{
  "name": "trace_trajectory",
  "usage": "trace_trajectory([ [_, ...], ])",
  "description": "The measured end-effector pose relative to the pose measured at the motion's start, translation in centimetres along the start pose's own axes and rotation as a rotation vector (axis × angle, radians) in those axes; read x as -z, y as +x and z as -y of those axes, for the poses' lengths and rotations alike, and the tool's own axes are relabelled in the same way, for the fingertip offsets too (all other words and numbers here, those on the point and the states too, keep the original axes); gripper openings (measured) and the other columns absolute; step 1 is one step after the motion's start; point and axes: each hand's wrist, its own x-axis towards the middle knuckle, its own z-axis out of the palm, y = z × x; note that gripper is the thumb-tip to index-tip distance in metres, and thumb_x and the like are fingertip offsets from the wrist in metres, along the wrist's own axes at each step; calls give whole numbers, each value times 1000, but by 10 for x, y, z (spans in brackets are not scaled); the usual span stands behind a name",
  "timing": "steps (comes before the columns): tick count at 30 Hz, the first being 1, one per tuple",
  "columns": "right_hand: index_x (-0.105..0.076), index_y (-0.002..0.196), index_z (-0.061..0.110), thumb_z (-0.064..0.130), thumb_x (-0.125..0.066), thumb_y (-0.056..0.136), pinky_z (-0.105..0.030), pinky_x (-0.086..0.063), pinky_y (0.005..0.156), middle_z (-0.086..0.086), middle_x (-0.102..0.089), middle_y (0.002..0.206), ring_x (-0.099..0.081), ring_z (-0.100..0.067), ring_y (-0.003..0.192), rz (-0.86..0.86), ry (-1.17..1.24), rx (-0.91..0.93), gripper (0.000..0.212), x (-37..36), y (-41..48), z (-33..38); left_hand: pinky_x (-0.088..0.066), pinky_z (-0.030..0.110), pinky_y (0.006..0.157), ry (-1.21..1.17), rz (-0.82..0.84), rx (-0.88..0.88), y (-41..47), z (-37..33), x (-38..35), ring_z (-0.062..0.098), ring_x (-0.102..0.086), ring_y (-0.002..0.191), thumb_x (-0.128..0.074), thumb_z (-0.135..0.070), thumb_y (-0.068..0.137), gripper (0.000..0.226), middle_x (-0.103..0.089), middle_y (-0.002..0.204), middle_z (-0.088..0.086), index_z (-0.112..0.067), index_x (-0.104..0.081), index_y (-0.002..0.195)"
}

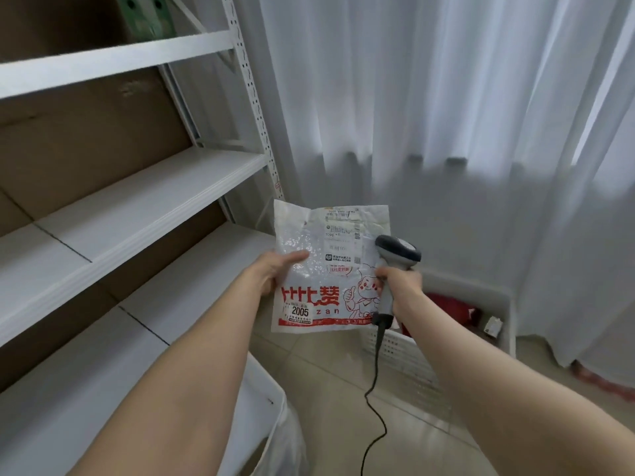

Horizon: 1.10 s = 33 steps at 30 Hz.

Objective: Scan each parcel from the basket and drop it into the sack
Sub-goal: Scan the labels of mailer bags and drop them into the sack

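Parcel (323,269) is up in the air at about mid-frame, face toward the camera, between the shelf (137,201) and the basket (405,352). Left hand (271,273) pinches its left edge, thumb flat on the front, fingers hidden behind. Right hand (402,286) is wrapped tight round the scanner (398,252) handle, with the scanner head right at the parcel's right edge, beside the label.

Parcel's a flat, crinkly white plastic mailer with red print, a cartoon figure, "2005" and "zan" low down, and the label up top right.

Cable (376,407) dangles down to the tiled floor. The basket sits low right against the curtain (446,132), with something red inside. Sack (292,441) is at the bottom, under the left forearm. Open floor between the two.
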Motion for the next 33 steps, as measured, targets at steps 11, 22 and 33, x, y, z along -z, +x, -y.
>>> trace_trajectory([
  [11,-50,108,6,0,-65,85,-35,-49,59,-13,-59,76,-54,-22,57,196,-20,-97,28,-118,-92,-78,-50,34,73,153,-296,-74,-67,69,136,21,-64,83,-71,-19,83,23,-64,92,1,-18,-57,100],
  [22,-50,110,4,2,-68,84,-33,-52,55,-15,-57,79,-58,-23,60,193,-61,-313,32,-259,-132,-235,-42,32,92,681,-141,-54,-36,225,264,26,-51,122,-50,-25,96,50,-51,139,8,-19,-40,144],
  [33,-51,96,7,2,-67,84,-31,-53,60,-13,-55,84,-57,-22,70,37,-104,-431,20,-262,-104,-324,-46,42,98,961,-99,221,35,337,285,32,-51,121,-38,-14,98,50,-47,140,15,-13,-28,147],
])
